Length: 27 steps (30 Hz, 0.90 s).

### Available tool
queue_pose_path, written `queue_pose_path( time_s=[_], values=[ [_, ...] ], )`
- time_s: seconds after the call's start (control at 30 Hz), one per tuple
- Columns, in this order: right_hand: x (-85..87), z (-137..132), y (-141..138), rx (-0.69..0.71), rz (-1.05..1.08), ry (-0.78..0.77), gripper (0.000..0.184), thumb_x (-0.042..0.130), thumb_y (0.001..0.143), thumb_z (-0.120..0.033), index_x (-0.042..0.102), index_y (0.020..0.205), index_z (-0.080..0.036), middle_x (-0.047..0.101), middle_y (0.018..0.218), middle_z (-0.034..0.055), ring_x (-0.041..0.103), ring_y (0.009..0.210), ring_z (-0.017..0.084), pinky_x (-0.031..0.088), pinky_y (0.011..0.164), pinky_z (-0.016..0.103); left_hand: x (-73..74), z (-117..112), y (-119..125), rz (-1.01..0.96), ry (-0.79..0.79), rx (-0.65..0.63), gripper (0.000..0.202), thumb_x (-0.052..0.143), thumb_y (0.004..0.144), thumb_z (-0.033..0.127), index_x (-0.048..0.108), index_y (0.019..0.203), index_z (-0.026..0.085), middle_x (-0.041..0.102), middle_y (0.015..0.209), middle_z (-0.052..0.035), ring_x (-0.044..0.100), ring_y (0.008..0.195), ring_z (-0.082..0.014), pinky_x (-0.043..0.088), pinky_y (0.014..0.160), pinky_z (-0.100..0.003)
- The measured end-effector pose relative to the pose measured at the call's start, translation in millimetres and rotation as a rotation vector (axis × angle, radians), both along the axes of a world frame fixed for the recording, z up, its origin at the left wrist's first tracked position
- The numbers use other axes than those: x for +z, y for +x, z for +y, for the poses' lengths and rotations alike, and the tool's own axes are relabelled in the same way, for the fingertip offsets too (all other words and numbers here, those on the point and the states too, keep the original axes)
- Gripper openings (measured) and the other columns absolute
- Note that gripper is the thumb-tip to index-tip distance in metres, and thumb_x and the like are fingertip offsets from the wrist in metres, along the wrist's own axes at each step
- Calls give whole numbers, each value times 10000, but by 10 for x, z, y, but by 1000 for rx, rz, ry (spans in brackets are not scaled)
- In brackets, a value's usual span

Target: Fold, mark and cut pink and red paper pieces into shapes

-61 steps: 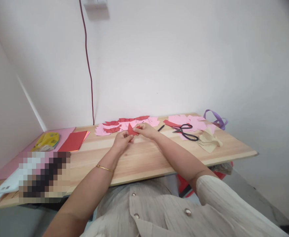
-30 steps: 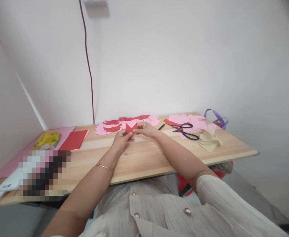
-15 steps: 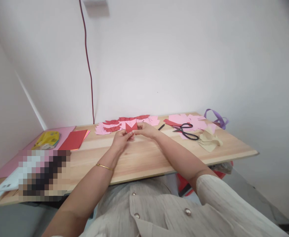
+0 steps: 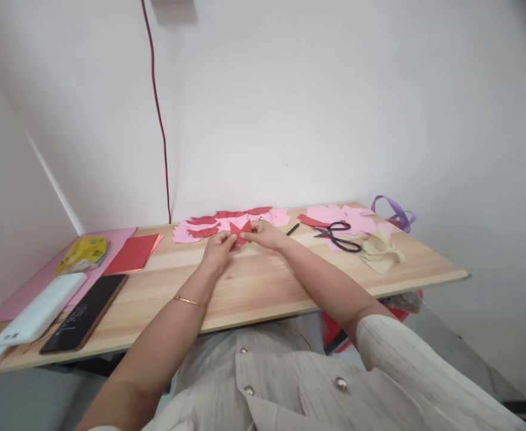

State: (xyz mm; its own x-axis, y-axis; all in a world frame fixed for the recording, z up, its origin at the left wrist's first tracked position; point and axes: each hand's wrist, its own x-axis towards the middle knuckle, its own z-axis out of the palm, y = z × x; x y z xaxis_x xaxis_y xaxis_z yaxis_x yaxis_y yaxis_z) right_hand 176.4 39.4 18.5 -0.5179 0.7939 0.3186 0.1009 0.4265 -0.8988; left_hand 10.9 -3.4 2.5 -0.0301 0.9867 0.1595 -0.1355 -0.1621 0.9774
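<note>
Both of my hands meet over the middle of the wooden table (image 4: 263,287). My left hand (image 4: 218,248) and my right hand (image 4: 265,234) each pinch a small folded red paper piece (image 4: 240,229) with two points on top. Just behind it lies a row of pink and red folded paper pieces (image 4: 209,226). A gold bangle sits on my left wrist.
Black scissors (image 4: 338,236) and a black pen (image 4: 293,229) lie on pink paper sheets (image 4: 356,221) at the right, next to crumpled cream paper (image 4: 379,254) and a purple ribbon (image 4: 397,212). At the left are a red paper stack (image 4: 132,254), a yellow packet (image 4: 82,253), a phone (image 4: 83,312) and a white power bank (image 4: 38,316).
The red piece has been turned and reshaped between my fingers, from a single point into a two-pointed form. My hands stayed in the same place.
</note>
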Motion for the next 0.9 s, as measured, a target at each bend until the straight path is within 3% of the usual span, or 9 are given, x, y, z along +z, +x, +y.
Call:
queue_pose_path(
  time_s=[0.23,0.37,0.5,0.63,0.77,0.9],
  values=[
    [-2,39,-24,68,121,-58,312,664,722,-462,620,763,-155,597,720,5,520,655,116,442,660,256,63,-20,4,-184,-14,-112,381,766,613,468,619,736,139,676,708,-57,657,707,-176,527,749,-350],
    [-33,65,-5,9,121,-43,332,673,715,-477,619,756,-151,613,727,17,544,671,129,454,656,264,27,-41,15,-135,-68,-149,369,778,609,436,605,735,135,694,751,-76,660,678,-170,525,719,-337],
    [-23,30,-19,-41,26,13,321,666,723,-463,621,721,-145,593,673,9,536,647,126,433,622,251,-24,-32,38,-24,-48,-94,336,788,580,371,542,631,148,663,653,-41,608,563,-133,494,624,-291],
    [-8,-13,-55,-64,9,57,316,640,747,-458,629,720,-143,603,675,12,545,645,125,423,611,244,-8,-27,39,72,25,-63,257,741,629,343,574,660,150,610,580,-9,556,525,-111,448,572,-255],
    [-8,7,-46,-41,55,-36,305,654,740,-453,614,735,-151,608,660,4,602,687,146,446,640,255,18,-36,27,17,-13,-43,249,727,636,334,550,645,159,600,597,-5,552,543,-113,470,601,-276],
    [20,55,11,-109,125,-104,314,691,719,-384,609,930,-166,624,677,-8,636,714,147,473,711,278,-2,-18,9,10,-28,9,282,744,609,350,538,625,159,591,592,0,543,532,-107,475,593,-275]
  ],
)
